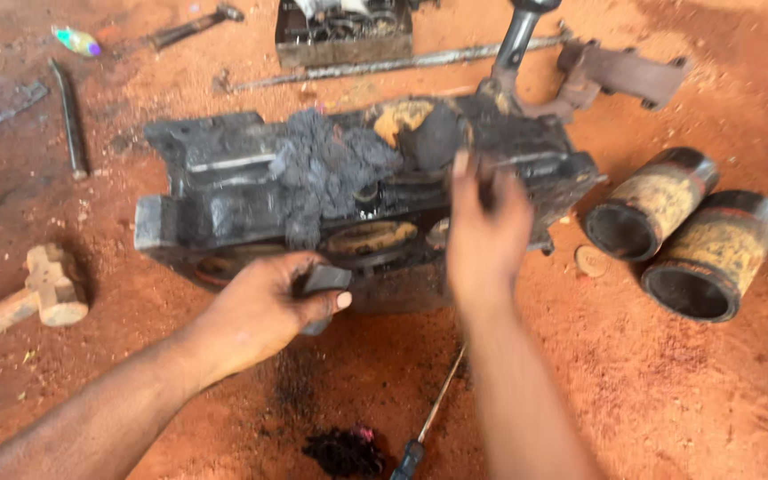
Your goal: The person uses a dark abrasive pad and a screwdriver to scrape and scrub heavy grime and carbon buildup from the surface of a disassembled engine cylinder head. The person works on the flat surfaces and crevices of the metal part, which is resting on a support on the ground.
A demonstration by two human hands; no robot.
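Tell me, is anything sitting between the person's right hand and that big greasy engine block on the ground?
Nothing visible does. The right hand is already at the engine block, fingers on its upper edge. The left hand grips a small dark piece against the block's near side.

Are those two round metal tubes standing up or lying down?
Lying down. Both cylinders rest on their sides on the red dirt, open ends facing the camera.

An engine block (357, 191) is laid at the middle of the ground (668, 391). Two cylinder sleeves (682, 231) are placed side by side to its right, a mallet (37, 293) to its left, a screwdriver (428, 427) before it, and a long rod (384, 64) behind it.
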